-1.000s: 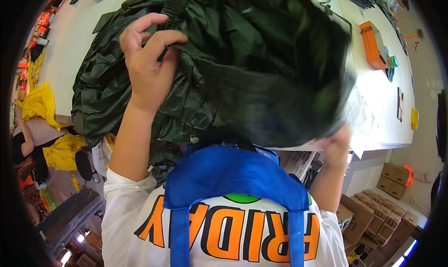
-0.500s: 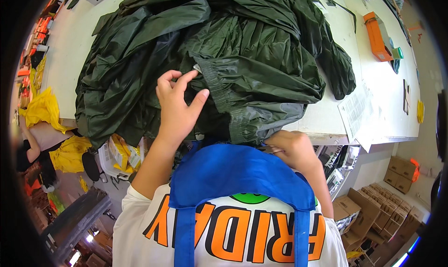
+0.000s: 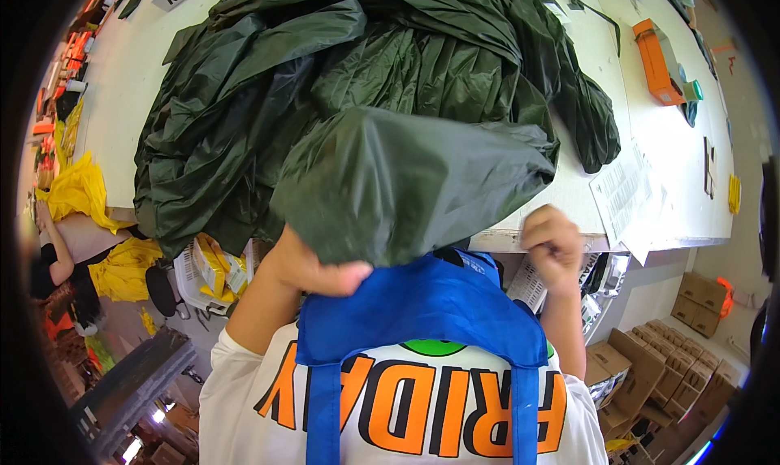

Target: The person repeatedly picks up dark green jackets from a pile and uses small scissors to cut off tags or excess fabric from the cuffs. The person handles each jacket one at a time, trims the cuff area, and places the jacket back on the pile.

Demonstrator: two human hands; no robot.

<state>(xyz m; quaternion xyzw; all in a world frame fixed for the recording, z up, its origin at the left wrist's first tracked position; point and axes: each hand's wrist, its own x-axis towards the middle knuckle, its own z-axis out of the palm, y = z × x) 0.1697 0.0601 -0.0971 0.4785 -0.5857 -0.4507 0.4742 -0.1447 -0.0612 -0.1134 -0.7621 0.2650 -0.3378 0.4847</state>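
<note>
A large pile of thin, shiny dark green fabric (image 3: 422, 67), apparently garments, lies gathered on the white table in front of me. One raised fold (image 3: 422, 181) of it hangs over the near table edge and is blurred at its left side. My left hand (image 3: 313, 268) is under the lower left of this fold, its thumb showing and its fingers hidden by the cloth it draws up. To the right, apart from the fabric, my right hand (image 3: 554, 242) is closed with curled fingers. What it holds, if anything, does not show.
On the white table (image 3: 536, 209) are printed sheets (image 3: 626, 193) at the right and an orange box (image 3: 656, 63) farther back. A white bin (image 3: 213, 274) with yellow packets and a person's arm (image 3: 57, 246) are at left. Cardboard boxes (image 3: 666, 367) stand lower right.
My left hand has come down toward my body, and the elastic-edged part of the fabric has been turned over it. My right hand has moved right and up, away from the fabric.
</note>
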